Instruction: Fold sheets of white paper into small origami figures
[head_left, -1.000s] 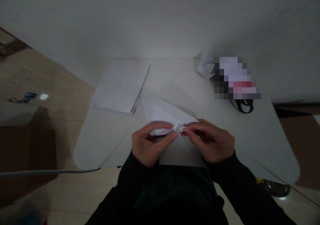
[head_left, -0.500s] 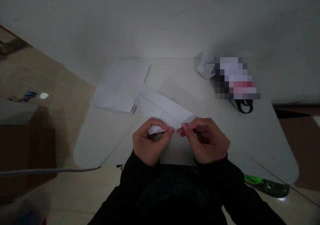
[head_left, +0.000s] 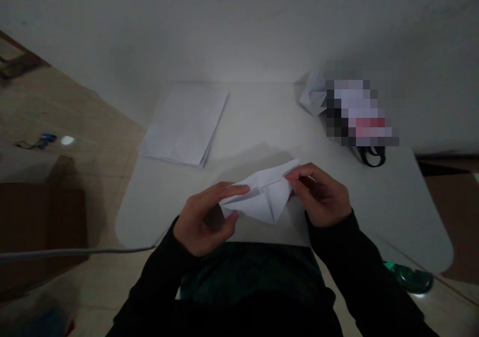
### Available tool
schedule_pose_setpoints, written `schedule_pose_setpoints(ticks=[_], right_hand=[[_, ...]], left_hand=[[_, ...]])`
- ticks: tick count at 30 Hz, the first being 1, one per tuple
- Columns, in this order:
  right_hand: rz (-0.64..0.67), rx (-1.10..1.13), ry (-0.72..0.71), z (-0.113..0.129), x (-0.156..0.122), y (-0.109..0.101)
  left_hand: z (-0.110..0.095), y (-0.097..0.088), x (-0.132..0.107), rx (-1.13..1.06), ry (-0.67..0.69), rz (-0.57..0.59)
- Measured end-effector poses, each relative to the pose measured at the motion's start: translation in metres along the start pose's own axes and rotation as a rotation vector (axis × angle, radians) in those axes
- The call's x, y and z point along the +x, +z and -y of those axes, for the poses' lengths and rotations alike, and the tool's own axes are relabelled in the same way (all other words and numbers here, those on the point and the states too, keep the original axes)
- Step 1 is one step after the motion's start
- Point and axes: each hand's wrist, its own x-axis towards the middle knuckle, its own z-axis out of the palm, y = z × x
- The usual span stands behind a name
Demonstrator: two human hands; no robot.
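Note:
A folded sheet of white paper [head_left: 258,199], with creases and triangular flaps, is held up in front of me near the table's front edge. My right hand [head_left: 322,194] pinches its right end between thumb and fingers. At the other end is my left hand [head_left: 207,217], its index finger lying along the upper face and its thumb at the lower edge, the paper between them. Some of the left fingers are hidden under the paper. Beyond it, to the left, a stack of white paper [head_left: 185,125] lies flat on the white table [head_left: 262,120].
At the back right a crumpled or folded white paper [head_left: 312,97] sits beside a blurred-out item [head_left: 359,112] with a black strap loop [head_left: 374,157]. A grey cable [head_left: 93,251] runs at the left. Cardboard boxes [head_left: 67,222] flank the table. A green bottle-like object [head_left: 411,278] lies below right.
The folded paper has been turned and its right end lifted, bringing it away from the stack. My hands have spread apart to its two ends, and the left fingers have opened wider.

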Motion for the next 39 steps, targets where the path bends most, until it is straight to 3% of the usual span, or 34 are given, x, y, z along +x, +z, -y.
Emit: schedule_pose_setpoints(ticks=[5,10,14,20,26,32,39], right_hand=[[-0.127,0.000,0.093,0.004,-0.001,0.002],[-0.191,-0.020,0.094,0.002,-0.001,0.001],[-0.178,-0.025,0.084,0.001,-0.001,0.000],[-0.147,-0.021,0.071,0.003,-0.002,0.001],[-0.121,-0.037,0.040,0.005,-0.002,0.001],[-0.123,-0.061,-0.028,0.005,-0.001,0.000],[-0.114,-0.089,-0.115,0.008,-0.001,0.000]], left_hand=[[0.013,-0.002,-0.003,0.012,0.098,0.098],[0.020,0.000,-0.006,-0.086,0.101,0.049],[0.018,0.001,-0.007,-0.049,0.086,0.089],[0.011,-0.002,-0.006,-0.215,-0.005,0.016],[0.013,-0.007,-0.005,-0.016,0.004,0.003],[0.012,-0.009,-0.005,-0.026,-0.004,-0.029],[0.011,-0.003,-0.008,-0.068,-0.125,-0.196]])
